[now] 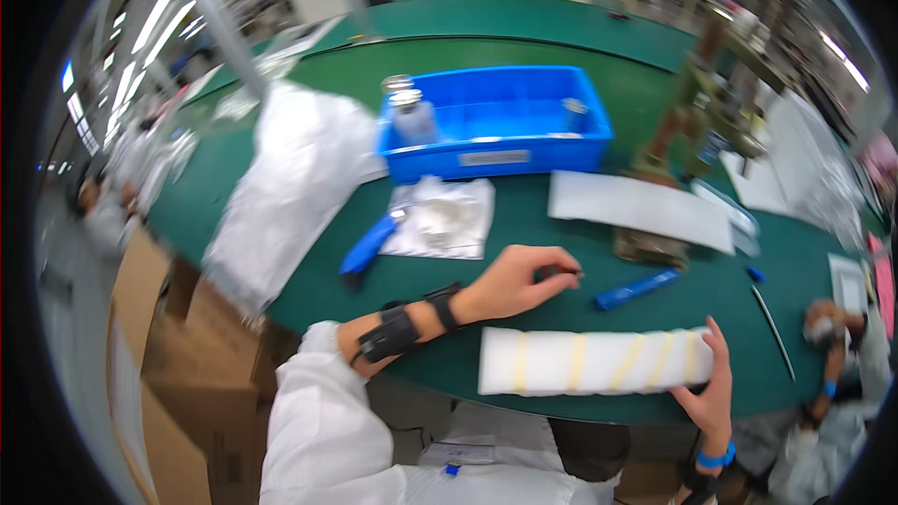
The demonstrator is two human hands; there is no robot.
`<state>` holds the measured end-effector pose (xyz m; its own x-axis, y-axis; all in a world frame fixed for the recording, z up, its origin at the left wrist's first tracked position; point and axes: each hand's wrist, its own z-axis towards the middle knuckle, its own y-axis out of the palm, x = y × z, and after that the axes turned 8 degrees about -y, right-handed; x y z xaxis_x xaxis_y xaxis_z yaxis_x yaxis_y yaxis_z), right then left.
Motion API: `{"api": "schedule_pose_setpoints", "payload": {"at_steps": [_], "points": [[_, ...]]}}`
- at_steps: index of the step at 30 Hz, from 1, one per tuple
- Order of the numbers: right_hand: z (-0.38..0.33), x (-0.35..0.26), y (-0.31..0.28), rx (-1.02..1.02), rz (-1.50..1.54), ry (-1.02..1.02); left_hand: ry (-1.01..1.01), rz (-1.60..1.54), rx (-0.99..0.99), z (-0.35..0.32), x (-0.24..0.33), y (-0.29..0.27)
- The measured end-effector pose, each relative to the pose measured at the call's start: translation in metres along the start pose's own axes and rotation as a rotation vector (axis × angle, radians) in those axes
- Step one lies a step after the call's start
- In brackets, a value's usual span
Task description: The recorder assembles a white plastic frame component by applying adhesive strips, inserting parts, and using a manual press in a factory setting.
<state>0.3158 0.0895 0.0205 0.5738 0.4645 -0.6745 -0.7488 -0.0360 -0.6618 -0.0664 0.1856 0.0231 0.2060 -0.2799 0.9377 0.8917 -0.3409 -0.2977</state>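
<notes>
My right hand [708, 391] grips the right end of a long white foam block [552, 362] with slanting pale yellow strips across it, at the table's near edge. Just above the block, my left hand [526, 282] is closed in a pinch, thumb against the fingers. Whatever it may hold at the fingertips is too small to make out. To the right of that hand lies a thick blue marker [636, 290]. A blue-handled tool [369, 248] rests to its left, beside a white paper [468, 224] with a crumpled pale thing on it.
A blue bin [496, 164] holds metal-topped bottles. A white sheet [641, 206] leans by a green press [673, 122]. White plastic wrap [290, 178] covers the left side. A thin stick [774, 332] lies at right, near another person's hand [828, 323]. Cardboard boxes [201, 346] stand lower left.
</notes>
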Motion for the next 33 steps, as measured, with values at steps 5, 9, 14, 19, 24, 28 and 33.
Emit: {"api": "schedule_pose_setpoints", "payload": {"at_steps": [5,9,14,19,24,28,33], "points": [[0.008,0.003,-0.006,0.011,-0.111,0.003,-0.114,0.087,0.114,-0.014,-0.017,-0.021],[0.006,0.016,-0.013,0.086,-0.078,-0.004,-0.054,0.298,0.284,-0.012,-0.031,-0.024],[0.009,0.010,-0.011,0.101,-0.121,-0.016,0.056,0.656,0.432,-0.006,-0.033,-0.021],[0.009,0.007,-0.006,0.104,-0.108,0.004,0.079,0.554,0.513,-0.016,-0.020,-0.025],[0.004,0.014,-0.004,0.119,-0.115,-0.008,0.276,0.494,0.953,-0.057,0.029,-0.060],[0.004,0.013,-0.016,0.150,-0.145,0.018,0.247,0.191,1.352,-0.110,0.019,-0.107],[0.023,0.006,0.007,0.066,-0.073,0.012,-0.107,0.433,1.412,-0.227,0.028,-0.133]]}}
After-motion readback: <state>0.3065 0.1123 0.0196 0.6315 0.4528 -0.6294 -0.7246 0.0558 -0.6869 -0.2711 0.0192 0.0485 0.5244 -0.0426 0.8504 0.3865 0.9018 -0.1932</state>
